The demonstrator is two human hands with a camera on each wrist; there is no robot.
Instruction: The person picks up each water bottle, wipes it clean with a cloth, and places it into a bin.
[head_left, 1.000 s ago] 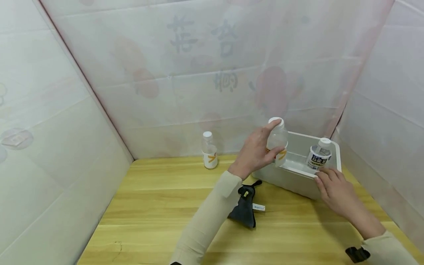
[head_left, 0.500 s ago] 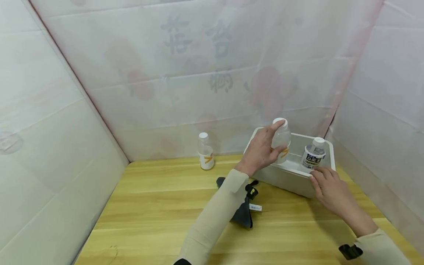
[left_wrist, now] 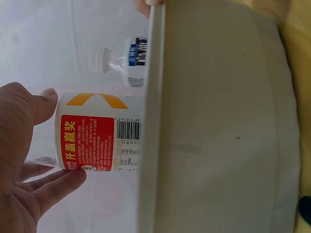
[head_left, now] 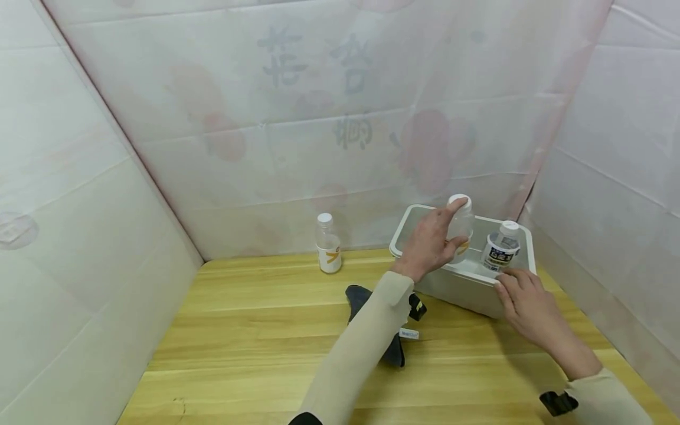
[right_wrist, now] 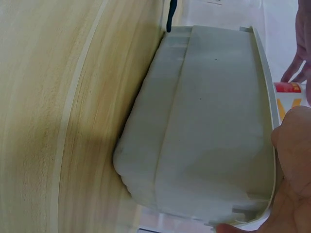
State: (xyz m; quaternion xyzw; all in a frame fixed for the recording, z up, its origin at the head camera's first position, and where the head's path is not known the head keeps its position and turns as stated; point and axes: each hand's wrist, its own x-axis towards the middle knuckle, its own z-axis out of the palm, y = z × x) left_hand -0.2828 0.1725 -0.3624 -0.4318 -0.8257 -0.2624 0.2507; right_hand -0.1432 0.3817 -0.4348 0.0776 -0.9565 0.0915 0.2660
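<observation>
My left hand (head_left: 445,229) grips a clear bottle (head_left: 463,221) with a white cap and an orange and red label (left_wrist: 97,131), holding it upright just inside the white plastic bin (head_left: 457,283). Its bottom is hidden behind the bin's wall (left_wrist: 218,121). A second clear bottle (head_left: 499,248) with a dark label stands in the bin's right part. My right hand (head_left: 517,292) rests with fairly straight fingers on the bin's near right rim (right_wrist: 272,145).
A third bottle (head_left: 328,243) with an orange label stands on the wooden table (head_left: 255,330) near the back wall. A dark cloth with a tag (head_left: 395,336) lies under my left forearm. White sheeted walls close in the back and both sides.
My left hand has carried the bottle to the right and lower, from above the bin's near wall to inside it. The right hand has stayed on the rim.
</observation>
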